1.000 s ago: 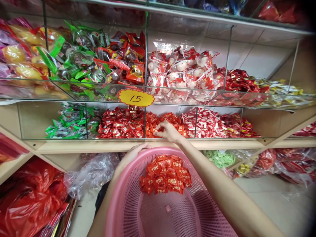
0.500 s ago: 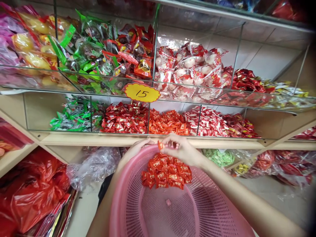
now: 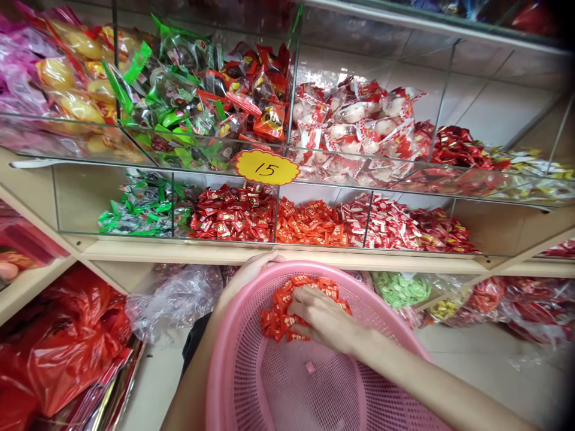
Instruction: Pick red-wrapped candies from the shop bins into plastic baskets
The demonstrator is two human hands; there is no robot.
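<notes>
A pink perforated plastic basket (image 3: 233,323) tilts in front of me below the shelf edge. At its far left rim, my left hand (image 3: 257,268) grips the basket, its fingers along the outside and partly hidden. Inside lies a heap of small orange-red wrapped candies (image 3: 283,299). My right hand (image 3: 321,314) reaches down into that heap, thumb and fingers apart over the candies, fingertips touching them. A small pale pink piece (image 3: 309,366) sits on the basket's bottom.
Clear-walled bins hold wrapped sweets, among them orange candies (image 3: 312,221) straight ahead and red ones (image 3: 233,212) beside them. A yellow price tag (image 3: 267,167) reads 15. Red plastic bags (image 3: 76,341) lie at lower left; a clear bag (image 3: 177,299) and green candies (image 3: 399,288) sit under the shelf.
My right hand has moved from the basket's far rim, where it pinched an orange candy, down into the candy heap. My left hand stays on the rim. The view has shifted slightly.
</notes>
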